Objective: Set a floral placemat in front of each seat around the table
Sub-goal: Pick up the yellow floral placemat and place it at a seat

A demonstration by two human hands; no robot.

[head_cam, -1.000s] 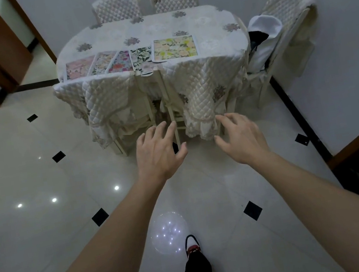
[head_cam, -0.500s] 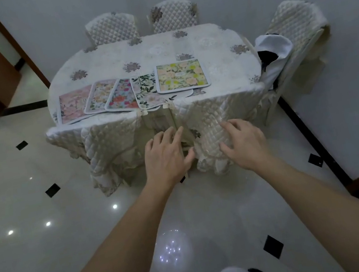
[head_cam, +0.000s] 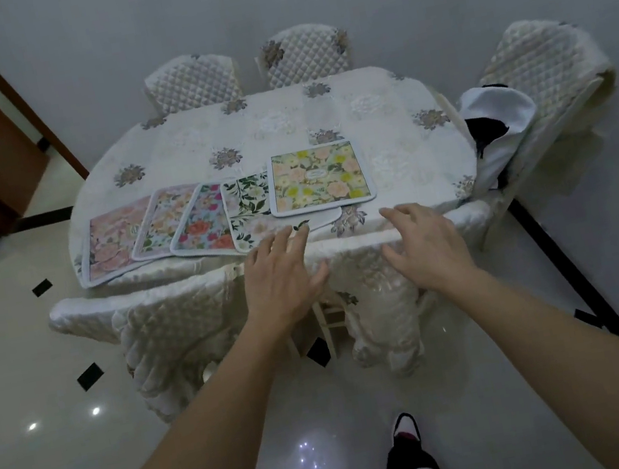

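Head view. Shows five floral placemats (head_cam: 195,229) overlapped in one row along the near edge of the tabletop (head_cam: 320,116), none yet laid before a chair (head_cam: 305,53). Finds left hand (head_cam: 278,277) and right hand (head_cam: 426,247) just short of that near edge, fingers (head_cam: 284,238) spread and relaxed, holding nothing. Leaves, by judgement, all the setting-out to do.

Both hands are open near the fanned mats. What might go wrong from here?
Overlap: the yellow-flowered rectangular placemat lies on the green-leaf placemat, so pulling the lower one may drag the upper.
Edge: the pink floral placemat sits near where the white quilted tablecloth drops over the near side, and might slip off.
Cloth: sliding mats with the left hand or right hand may bunch that tablecloth.
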